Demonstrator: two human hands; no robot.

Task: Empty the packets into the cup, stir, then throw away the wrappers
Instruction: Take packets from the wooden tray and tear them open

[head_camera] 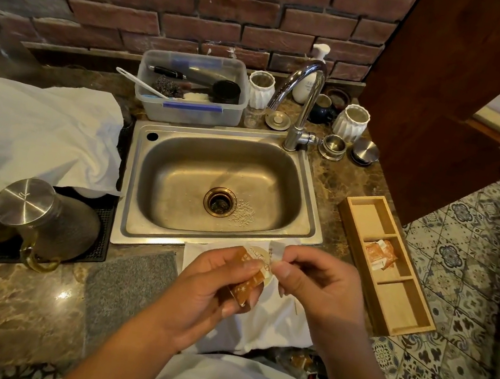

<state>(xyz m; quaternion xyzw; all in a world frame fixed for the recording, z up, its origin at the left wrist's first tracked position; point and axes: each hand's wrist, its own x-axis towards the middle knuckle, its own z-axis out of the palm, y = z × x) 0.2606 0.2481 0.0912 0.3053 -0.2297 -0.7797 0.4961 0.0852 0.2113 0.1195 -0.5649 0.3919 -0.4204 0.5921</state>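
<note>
An orange packet is held in front of the sink, above a white cup whose rim shows just behind my fingers. My left hand grips the packet's body. My right hand pinches its top corner with thumb and forefinger. The cup stands on a white napkin, mostly hidden by both hands. Two more orange packets lie in the middle compartment of a wooden tray on the right.
A steel sink with a tap lies ahead. A kettle with a steel lid stands on a black mat at left, beside a white cloth. A plastic tub of utensils, white jars and small tins line the brick wall.
</note>
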